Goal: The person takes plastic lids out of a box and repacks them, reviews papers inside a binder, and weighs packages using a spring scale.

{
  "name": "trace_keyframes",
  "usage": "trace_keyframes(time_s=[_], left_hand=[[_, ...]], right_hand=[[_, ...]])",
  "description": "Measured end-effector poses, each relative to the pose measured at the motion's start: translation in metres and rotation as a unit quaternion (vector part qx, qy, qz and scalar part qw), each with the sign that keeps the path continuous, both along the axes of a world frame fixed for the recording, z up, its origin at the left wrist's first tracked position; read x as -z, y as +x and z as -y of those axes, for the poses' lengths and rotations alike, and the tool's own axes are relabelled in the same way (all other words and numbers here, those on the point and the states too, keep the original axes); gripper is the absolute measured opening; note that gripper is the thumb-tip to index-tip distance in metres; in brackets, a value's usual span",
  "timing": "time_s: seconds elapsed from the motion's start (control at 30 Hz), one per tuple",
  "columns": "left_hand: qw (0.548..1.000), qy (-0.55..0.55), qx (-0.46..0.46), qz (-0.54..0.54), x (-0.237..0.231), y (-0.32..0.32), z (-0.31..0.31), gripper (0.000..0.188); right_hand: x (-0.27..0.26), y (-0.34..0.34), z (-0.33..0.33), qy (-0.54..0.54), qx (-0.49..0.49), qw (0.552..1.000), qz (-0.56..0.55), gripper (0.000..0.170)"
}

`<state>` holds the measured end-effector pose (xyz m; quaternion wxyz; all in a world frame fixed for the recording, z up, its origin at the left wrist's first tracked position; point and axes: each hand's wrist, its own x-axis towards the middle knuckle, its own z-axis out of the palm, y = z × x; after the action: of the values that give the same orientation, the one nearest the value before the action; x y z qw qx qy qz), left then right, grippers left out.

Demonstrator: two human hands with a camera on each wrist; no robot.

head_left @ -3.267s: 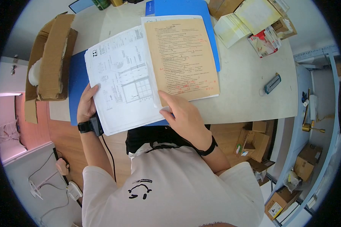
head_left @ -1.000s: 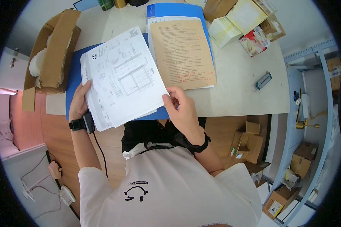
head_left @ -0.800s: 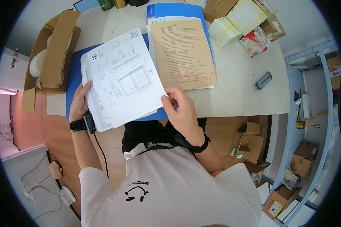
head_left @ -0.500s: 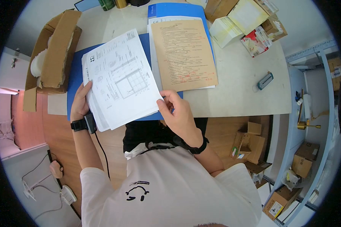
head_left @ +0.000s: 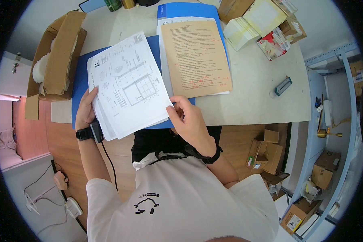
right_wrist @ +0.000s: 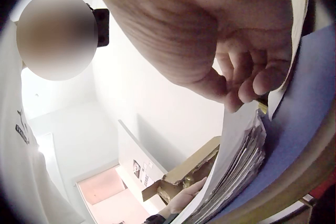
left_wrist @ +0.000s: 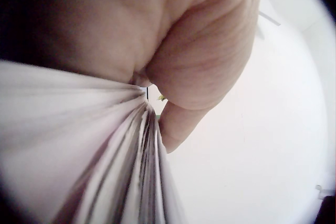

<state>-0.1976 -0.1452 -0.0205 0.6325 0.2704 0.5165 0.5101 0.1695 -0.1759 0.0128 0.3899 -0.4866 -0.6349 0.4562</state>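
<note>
- In the upper left of the frame, an open cardboard box [head_left: 62, 56] stood on the table [head_left: 246, 109], with something white showing inside.
- Left of centre, the left hand [head_left: 86, 107] grasped the near left edge of a stack of white papers [head_left: 129, 86], its thumb lying over the top sheet; the left wrist view showed many layered edges beside the palm.
- The stack lay tilted in the middle left, its top sheet bearing a grid-like drawing, above a blue folder [head_left: 80, 72]; whether it touched the folder could not be told.
- Just right of the stack, at the centre, the right hand [head_left: 191, 121] pinched its lower right corner, thumb on top and other fingers bent.
- In the upper centre, a tan printed sheet [head_left: 197, 60] with red marks lay over white paper and a second blue folder [head_left: 191, 10].
- Toward the upper right sat a red-and-white box [head_left: 274, 44], and below it a small teal object [head_left: 283, 86].
</note>
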Motion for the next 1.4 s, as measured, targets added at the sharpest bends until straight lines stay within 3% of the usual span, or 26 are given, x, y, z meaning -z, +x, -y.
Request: trace_keyframes(time_s=[0.13,0.27,0.33,0.5,0.6,0.67,0.8,0.87,1.03,1.1,1.13,1.2,1.33,1.4], left_hand=[[1.000,0.010,0.002,0.004,-0.001,0.002,0.000,0.058],[1.000,0.009,0.004,0.009,0.001,-0.001,0.001,0.057],[1.000,0.024,0.018,0.011,0.004,-0.004,0.001,0.058],[0.998,0.051,0.039,-0.001,0.003,-0.004,0.003,0.061],[0.997,0.058,0.042,0.009,0.004,-0.006,0.004,0.064],[0.997,0.056,0.040,0.016,0.005,-0.006,0.004,0.064],[0.998,0.054,0.023,0.029,0.004,-0.005,0.005,0.064],[0.998,0.048,0.030,0.033,0.002,-0.004,0.005,0.062],[0.998,0.044,0.031,0.023,-0.004,0.001,0.005,0.057],[0.998,0.044,0.029,0.022,-0.006,0.002,0.006,0.058],[0.998,0.046,0.031,0.025,-0.006,0.002,0.005,0.058],[0.998,0.049,0.032,0.019,-0.006,0.002,0.005,0.058],[0.999,0.043,0.028,0.001,-0.009,0.005,0.006,0.062],[0.999,0.037,0.020,-0.007,-0.012,0.005,0.007,0.064]], right_hand=[[0.002,0.003,-0.002,0.000,0.003,1.000,-0.006,0.021],[0.018,0.019,-0.014,0.014,0.066,0.997,-0.039,0.020],[0.025,0.037,-0.027,-0.010,0.168,0.976,-0.139,0.018],[0.025,0.096,-0.047,-0.028,0.250,0.956,-0.149,0.015],[0.031,0.109,-0.052,-0.030,0.270,0.957,-0.098,0.020],[0.034,0.116,-0.056,-0.050,0.280,0.955,0.080,0.029],[0.024,0.111,-0.055,-0.031,0.283,0.949,0.135,0.035],[0.002,0.100,-0.047,-0.005,0.328,0.906,0.266,0.033],[-0.010,0.064,-0.036,0.017,0.259,0.930,0.261,0.032],[-0.008,0.036,-0.029,-0.054,0.134,0.973,0.178,0.032],[-0.008,0.022,-0.025,-0.055,0.133,0.974,0.176,0.032],[-0.008,-0.001,-0.016,-0.034,0.032,0.984,0.174,0.030],[-0.011,-0.024,-0.009,-0.055,-0.013,0.986,0.154,0.028],[-0.009,-0.025,-0.009,-0.045,0.011,0.986,0.158,0.025]])
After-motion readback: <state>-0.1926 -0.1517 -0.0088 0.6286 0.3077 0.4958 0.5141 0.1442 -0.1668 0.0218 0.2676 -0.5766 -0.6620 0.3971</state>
